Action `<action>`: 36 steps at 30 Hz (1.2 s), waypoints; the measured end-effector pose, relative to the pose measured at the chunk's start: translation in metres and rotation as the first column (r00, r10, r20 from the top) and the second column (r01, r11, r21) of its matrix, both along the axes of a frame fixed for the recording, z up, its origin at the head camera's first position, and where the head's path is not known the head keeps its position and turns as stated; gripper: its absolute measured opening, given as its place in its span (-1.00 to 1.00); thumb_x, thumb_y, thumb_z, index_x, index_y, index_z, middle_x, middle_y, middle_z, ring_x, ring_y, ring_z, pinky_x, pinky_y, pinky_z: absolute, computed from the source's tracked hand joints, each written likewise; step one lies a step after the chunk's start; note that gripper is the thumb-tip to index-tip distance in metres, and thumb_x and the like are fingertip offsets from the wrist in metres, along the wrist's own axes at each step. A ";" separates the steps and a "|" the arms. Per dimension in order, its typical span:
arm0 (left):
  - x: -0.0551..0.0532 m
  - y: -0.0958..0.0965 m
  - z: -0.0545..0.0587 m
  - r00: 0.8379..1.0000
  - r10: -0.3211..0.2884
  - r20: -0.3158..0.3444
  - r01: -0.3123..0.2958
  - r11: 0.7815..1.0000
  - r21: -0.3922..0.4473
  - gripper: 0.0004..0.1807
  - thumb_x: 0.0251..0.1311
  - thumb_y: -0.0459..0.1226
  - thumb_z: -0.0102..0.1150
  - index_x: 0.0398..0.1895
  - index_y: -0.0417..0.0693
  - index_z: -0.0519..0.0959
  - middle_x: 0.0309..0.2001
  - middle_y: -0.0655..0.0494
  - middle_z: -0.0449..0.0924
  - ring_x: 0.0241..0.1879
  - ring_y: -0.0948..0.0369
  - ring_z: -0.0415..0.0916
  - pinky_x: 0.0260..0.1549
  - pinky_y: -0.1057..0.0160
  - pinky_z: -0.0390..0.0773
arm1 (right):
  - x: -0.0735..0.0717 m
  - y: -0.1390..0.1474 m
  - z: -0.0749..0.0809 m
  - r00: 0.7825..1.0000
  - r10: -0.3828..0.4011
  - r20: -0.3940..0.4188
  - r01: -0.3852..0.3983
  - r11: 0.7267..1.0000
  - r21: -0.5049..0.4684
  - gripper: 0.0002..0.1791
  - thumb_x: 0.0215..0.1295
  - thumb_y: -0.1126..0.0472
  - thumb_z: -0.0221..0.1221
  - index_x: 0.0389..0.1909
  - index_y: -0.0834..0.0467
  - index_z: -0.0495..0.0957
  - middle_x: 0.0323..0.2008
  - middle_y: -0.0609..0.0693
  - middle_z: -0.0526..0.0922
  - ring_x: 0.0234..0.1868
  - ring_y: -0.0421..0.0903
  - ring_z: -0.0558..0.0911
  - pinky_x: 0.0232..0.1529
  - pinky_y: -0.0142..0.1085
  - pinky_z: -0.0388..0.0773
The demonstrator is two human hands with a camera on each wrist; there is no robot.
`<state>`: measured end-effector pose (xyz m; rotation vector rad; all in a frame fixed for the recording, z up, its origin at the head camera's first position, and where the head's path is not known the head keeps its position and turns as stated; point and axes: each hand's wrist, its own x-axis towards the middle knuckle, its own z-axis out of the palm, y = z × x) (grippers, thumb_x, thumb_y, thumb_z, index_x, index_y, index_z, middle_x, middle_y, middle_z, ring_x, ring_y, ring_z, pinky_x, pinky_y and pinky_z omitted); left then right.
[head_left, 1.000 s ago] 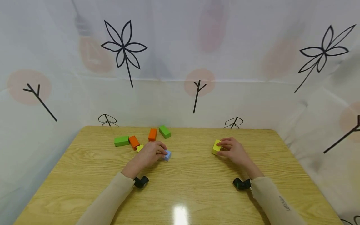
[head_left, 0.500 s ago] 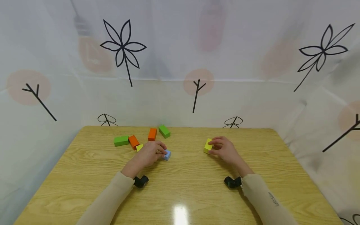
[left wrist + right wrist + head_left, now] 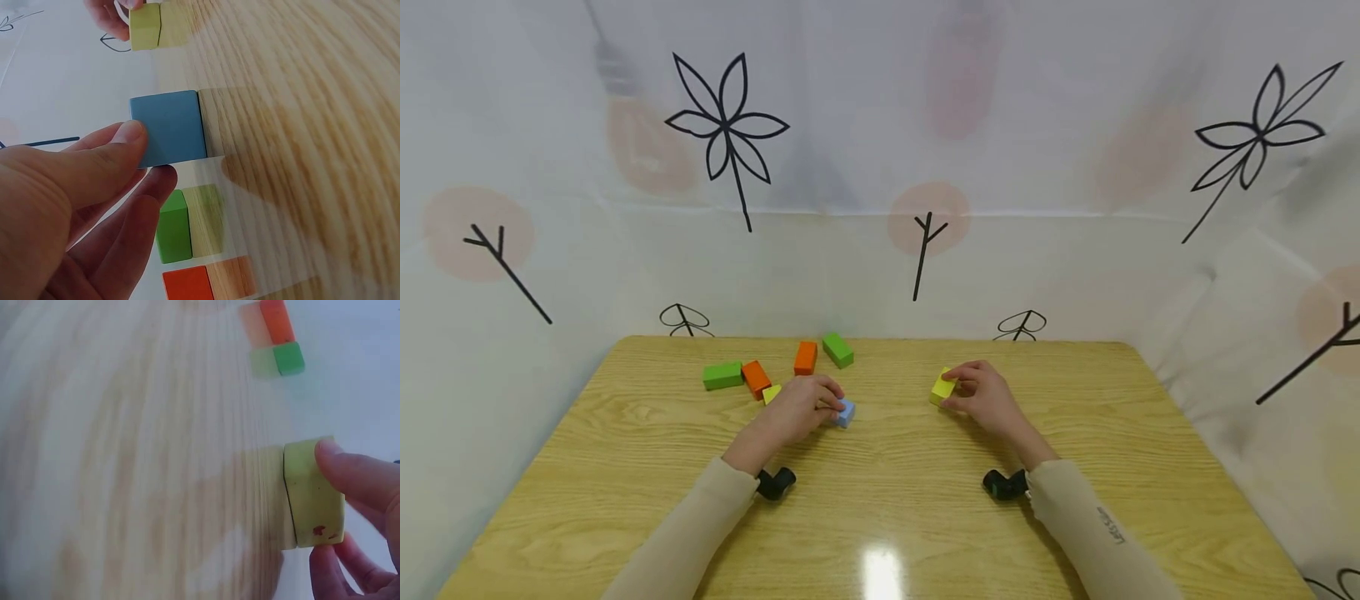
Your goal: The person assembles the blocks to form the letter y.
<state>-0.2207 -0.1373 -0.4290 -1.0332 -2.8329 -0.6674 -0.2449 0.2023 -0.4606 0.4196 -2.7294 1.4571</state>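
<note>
In the head view my left hand (image 3: 797,410) pinches a blue block (image 3: 847,413) on the wooden table. The left wrist view shows the thumb and fingers at one side of this blue block (image 3: 167,128), which stands on the tabletop. To the right, my right hand (image 3: 987,402) holds a yellow block (image 3: 942,387) between thumb and fingers. Up close in the right wrist view, the yellow block (image 3: 314,497) has small red marks near one end and sits at the table surface. A gap of bare wood separates the two held blocks.
Behind and left of my left hand lie a green block (image 3: 722,375), an orange block (image 3: 756,379) and a partly hidden yellow block (image 3: 771,393). Another orange block (image 3: 806,357) and a second green block (image 3: 838,350) lie near the back edge. A patterned cloth (image 3: 850,267) hangs behind the table.
My right hand has slid left with the yellow block, bringing it closer to the blue one. The left hand and the blue block have stayed in place.
</note>
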 end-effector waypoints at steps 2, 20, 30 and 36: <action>0.000 0.000 0.000 1.000 0.002 0.001 -0.002 1.000 0.000 -0.88 0.16 -0.39 0.38 -0.23 -0.14 0.79 -0.05 0.02 0.65 -0.05 0.05 0.60 -0.05 0.10 0.61 | 0.000 -0.001 0.000 1.000 -0.007 -0.004 0.007 1.000 0.018 -0.56 0.07 0.39 0.46 0.01 0.33 0.64 0.09 0.26 0.39 0.12 0.22 0.53 0.16 -0.02 0.51; -0.006 -0.002 0.001 0.997 0.022 0.069 -0.024 0.999 0.028 -0.90 0.18 -0.42 0.36 -0.28 -0.10 0.79 -0.05 0.06 0.63 -0.04 0.05 0.58 -0.04 0.08 0.59 | -0.001 -0.007 0.005 0.998 -0.054 0.037 0.052 0.998 0.035 -0.66 0.31 0.27 0.31 0.06 0.32 0.63 0.15 0.23 0.48 0.14 0.25 0.56 0.08 -0.03 0.57; -0.004 0.000 0.000 0.990 0.028 0.136 -0.035 0.998 0.054 -0.90 0.22 -0.37 0.34 -0.28 -0.02 0.77 -0.05 0.12 0.60 -0.04 0.07 0.56 -0.03 0.07 0.57 | 0.004 -0.006 0.004 0.993 -0.106 0.056 0.103 0.994 0.046 -0.69 0.32 0.26 0.31 0.04 0.27 0.66 0.06 0.20 0.49 0.12 0.20 0.54 0.09 -0.02 0.55; -0.002 0.002 -0.001 0.984 0.038 0.176 -0.049 0.997 0.060 -0.89 0.23 -0.36 0.33 -0.28 0.05 0.75 -0.06 0.16 0.56 -0.04 0.09 0.54 -0.04 0.08 0.57 | 0.006 -0.006 0.005 0.992 -0.102 0.077 0.098 0.994 0.056 -0.67 0.32 0.24 0.31 0.07 0.23 0.66 0.08 0.21 0.48 0.12 0.19 0.51 0.11 0.03 0.51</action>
